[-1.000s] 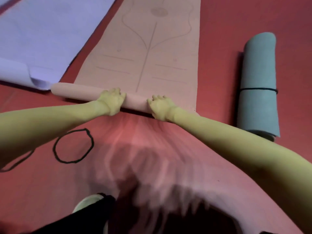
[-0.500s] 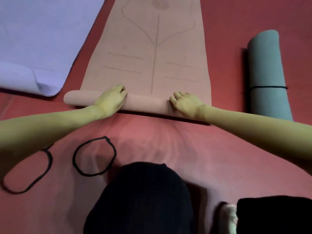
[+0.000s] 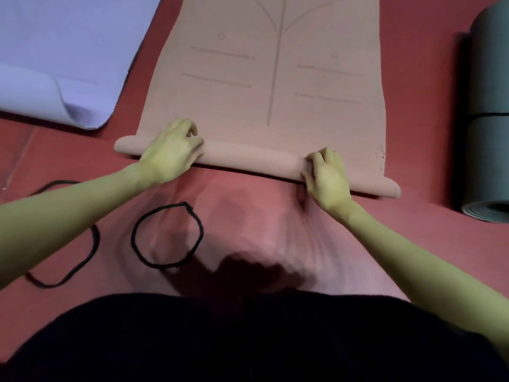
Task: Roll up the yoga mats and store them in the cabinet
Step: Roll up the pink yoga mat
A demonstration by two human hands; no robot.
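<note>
A pink yoga mat (image 3: 275, 78) with printed lines lies flat on the red floor, running away from me. Its near end is wound into a thin roll (image 3: 248, 158) lying crosswise. My left hand (image 3: 170, 153) grips the roll near its left end, fingers curled over the far side. My right hand (image 3: 327, 175) holds the roll near its right end, bent fingertips on top. A short stub of roll sticks out beyond each hand.
A rolled green mat (image 3: 487, 78) tied with a black band (image 3: 487, 114) lies at the right. A lavender mat (image 3: 68, 45) lies flat at the upper left, near corner curled. Two black elastic loops (image 3: 168, 235) (image 3: 82, 260) lie by my left forearm. My dark-clothed legs (image 3: 248, 340) fill the bottom.
My right hand has slid right along the roll, spreading the hands apart. The roll has moved a little farther up the mat, and the view has come closer.
</note>
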